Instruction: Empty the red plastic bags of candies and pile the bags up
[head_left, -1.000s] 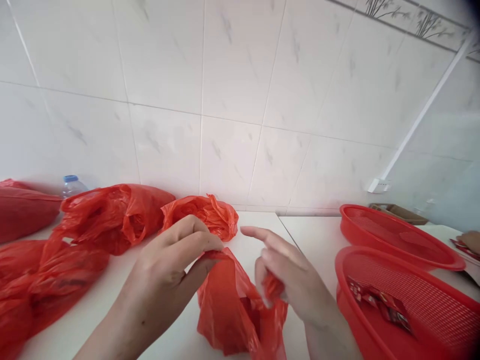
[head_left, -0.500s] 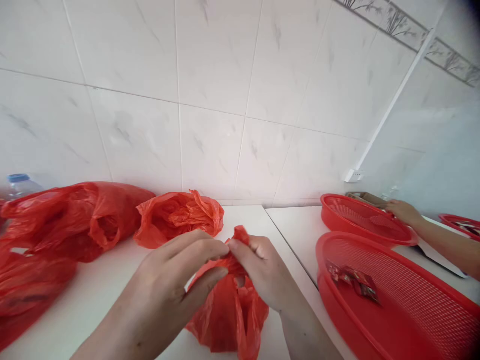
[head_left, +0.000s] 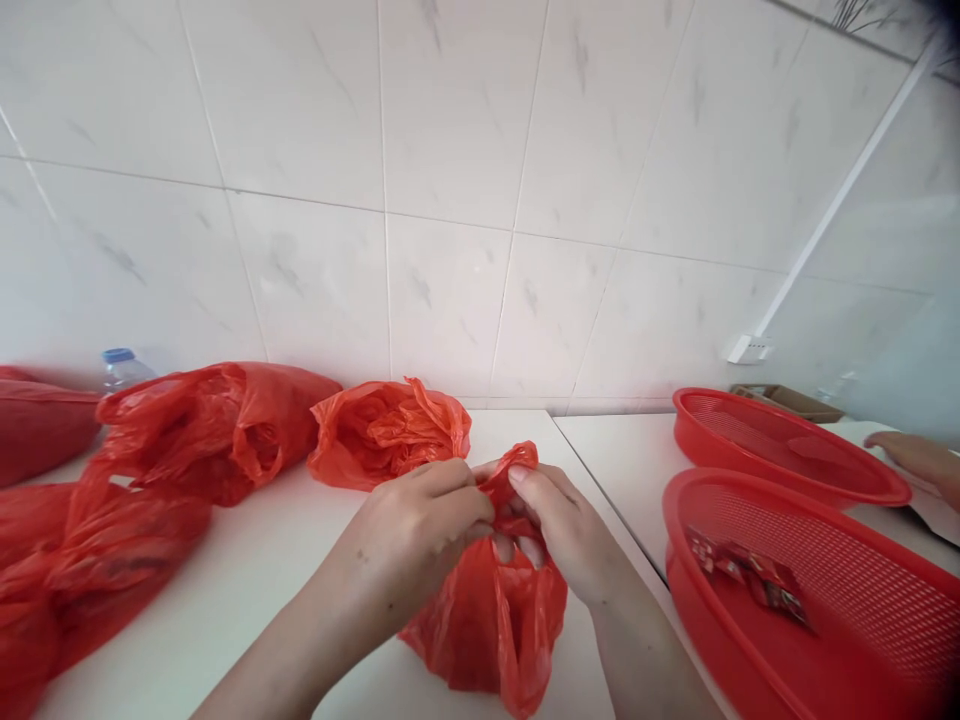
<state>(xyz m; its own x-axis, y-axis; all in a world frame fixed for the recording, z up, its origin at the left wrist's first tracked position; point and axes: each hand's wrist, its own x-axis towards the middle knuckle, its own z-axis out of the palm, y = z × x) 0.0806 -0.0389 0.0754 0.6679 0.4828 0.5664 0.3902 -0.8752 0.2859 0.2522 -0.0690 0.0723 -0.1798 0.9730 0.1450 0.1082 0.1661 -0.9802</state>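
Head camera showed my left hand (head_left: 420, 520) and right hand (head_left: 559, 525) meeting at the bunched mouth of a small red plastic bag (head_left: 491, 620), each grip pinched on a fold of the film. That bag sat on the white bench (head_left: 247, 590), just left of the near red mesh basket (head_left: 840, 600), which held a few red sachets (head_left: 750, 575). Further left of the basket lay other crumpled red bags (head_left: 390, 430), and beyond it a second basket (head_left: 787, 445). Thin film like this looked liable to tear or slip free if I pulled the two folds apart too sharply.
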